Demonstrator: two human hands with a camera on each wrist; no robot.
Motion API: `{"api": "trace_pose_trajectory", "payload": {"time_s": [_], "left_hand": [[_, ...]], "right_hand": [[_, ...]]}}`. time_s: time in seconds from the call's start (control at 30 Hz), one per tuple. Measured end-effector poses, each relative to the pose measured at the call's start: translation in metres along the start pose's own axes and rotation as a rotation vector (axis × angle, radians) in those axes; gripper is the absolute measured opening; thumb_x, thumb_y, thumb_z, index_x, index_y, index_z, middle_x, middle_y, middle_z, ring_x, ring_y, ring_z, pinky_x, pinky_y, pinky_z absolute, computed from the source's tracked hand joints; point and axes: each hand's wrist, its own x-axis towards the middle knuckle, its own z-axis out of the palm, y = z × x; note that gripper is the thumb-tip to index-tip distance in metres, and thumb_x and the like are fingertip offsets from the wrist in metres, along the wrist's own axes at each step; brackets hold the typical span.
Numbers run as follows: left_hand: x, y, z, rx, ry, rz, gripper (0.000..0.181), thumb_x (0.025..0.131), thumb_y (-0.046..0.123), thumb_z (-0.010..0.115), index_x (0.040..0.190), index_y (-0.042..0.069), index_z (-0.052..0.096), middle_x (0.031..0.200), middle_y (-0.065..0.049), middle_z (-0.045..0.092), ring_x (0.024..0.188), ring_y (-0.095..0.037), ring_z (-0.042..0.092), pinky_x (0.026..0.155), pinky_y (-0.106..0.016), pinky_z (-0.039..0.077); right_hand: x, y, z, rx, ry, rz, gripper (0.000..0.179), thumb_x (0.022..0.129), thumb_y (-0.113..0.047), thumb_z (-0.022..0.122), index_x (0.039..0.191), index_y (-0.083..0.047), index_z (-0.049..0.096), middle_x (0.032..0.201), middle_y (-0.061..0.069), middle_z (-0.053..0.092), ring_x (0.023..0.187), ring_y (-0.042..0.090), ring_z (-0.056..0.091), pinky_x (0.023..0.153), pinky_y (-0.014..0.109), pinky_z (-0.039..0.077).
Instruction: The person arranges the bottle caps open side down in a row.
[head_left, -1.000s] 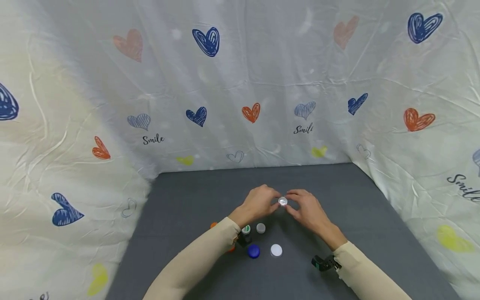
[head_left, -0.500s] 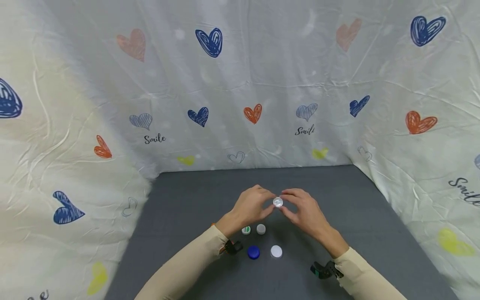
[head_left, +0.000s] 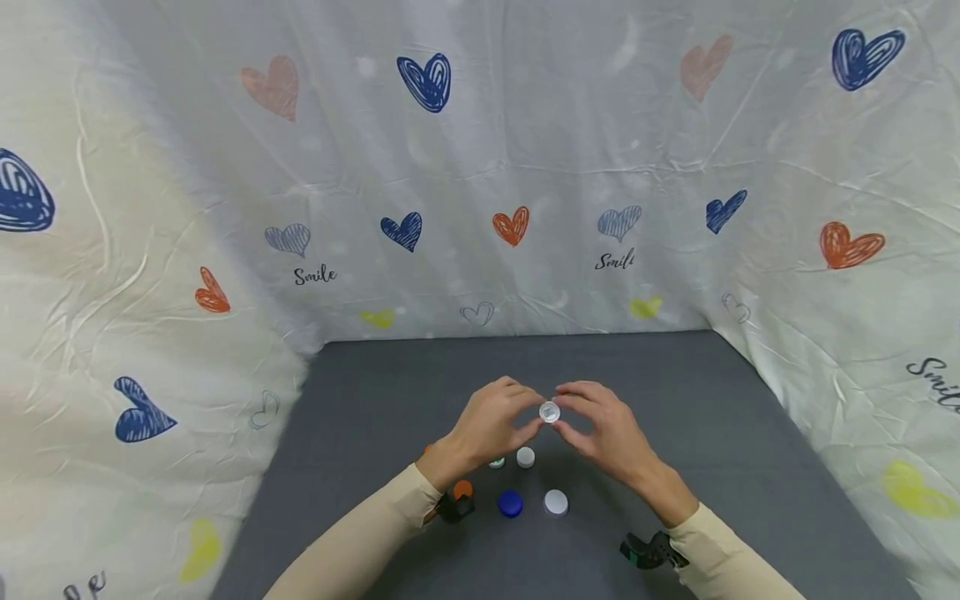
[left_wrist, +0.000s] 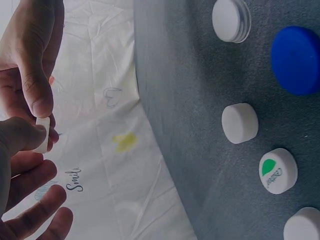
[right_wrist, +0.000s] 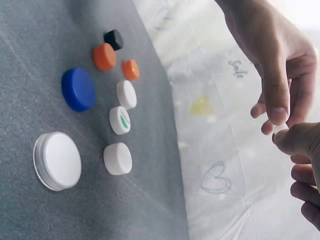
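Between my two hands, above the table, is a small white bottle cap; its open, hollow side shows in the head view. My left hand pinches its left edge with thumb and fingers. From the other side, my right hand pinches the right edge. The left wrist view shows the bottle cap edge-on, a thumb at either end. In the right wrist view thumbs and fingertips hide most of it.
Bottle caps lie below on the grey table: a blue cap, a wide white cap, smaller white caps, one with a green mark, orange caps and a black cap. Heart-print cloth hangs behind.
Both hands have shifted slightly left and toward me with the white bottle cap. My right fingers now pinch its edge closely, and the left forearm uncovers an orange cap.
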Motion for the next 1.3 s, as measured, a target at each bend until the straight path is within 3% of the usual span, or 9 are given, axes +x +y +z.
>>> {"api": "trace_pose_trajectory", "payload": {"time_s": [0.27,0.43,0.77,1.0,1.17,1.3], "left_hand": [[-0.009,-0.001,0.001,0.004,0.009,0.010,0.023,0.088,0.030,0.076,0.109,0.019,0.076,0.107,0.007,0.074,0.099,-0.010,0.063,0.085,-0.026,0.054],[-0.012,-0.002,-0.001,0.026,0.064,0.045,0.029,0.085,0.027,0.079,0.112,0.016,0.075,0.111,0.004,0.073,0.100,-0.012,0.065,0.086,-0.026,0.055],[-0.016,-0.003,-0.003,0.131,0.160,0.170,0.031,0.084,0.026,0.081,0.112,0.013,0.075,0.110,0.002,0.074,0.096,-0.013,0.065,0.077,-0.025,0.054],[-0.015,-0.003,0.002,0.136,0.223,0.227,0.021,0.087,0.024,0.080,0.106,0.014,0.077,0.104,0.004,0.075,0.093,-0.014,0.065,0.075,-0.023,0.053],[-0.015,-0.003,0.004,0.101,0.234,0.217,0.017,0.090,0.023,0.077,0.104,0.013,0.078,0.103,0.003,0.075,0.092,-0.013,0.065,0.078,-0.023,0.054],[-0.015,-0.003,0.003,0.012,0.217,0.145,0.017,0.091,0.022,0.076,0.105,0.013,0.077,0.104,0.003,0.075,0.093,-0.011,0.065,0.082,-0.022,0.055]], "right_hand": [[-0.003,-0.003,0.003,0.011,-0.014,-0.009,0.033,0.081,-0.021,0.085,0.112,-0.012,0.075,0.123,0.007,0.068,0.115,0.024,0.062,0.093,0.044,0.054],[-0.002,-0.003,0.003,0.011,-0.012,-0.006,0.033,0.081,-0.022,0.085,0.111,-0.013,0.075,0.124,0.006,0.068,0.116,0.024,0.062,0.094,0.044,0.053],[-0.001,-0.005,0.002,0.040,-0.004,0.017,0.031,0.082,-0.024,0.084,0.111,-0.016,0.075,0.123,0.007,0.068,0.114,0.023,0.063,0.093,0.045,0.054],[-0.002,-0.007,0.004,0.065,-0.009,0.033,0.027,0.086,-0.025,0.081,0.111,-0.017,0.075,0.121,0.003,0.069,0.113,0.018,0.063,0.090,0.040,0.055],[-0.002,-0.008,0.002,0.067,0.002,0.021,0.026,0.086,-0.023,0.080,0.110,-0.013,0.076,0.121,0.005,0.069,0.112,0.021,0.064,0.089,0.041,0.055],[-0.001,-0.008,-0.002,0.065,0.012,0.007,0.029,0.084,-0.021,0.082,0.111,-0.013,0.076,0.121,0.006,0.069,0.112,0.022,0.064,0.091,0.040,0.054]]}}
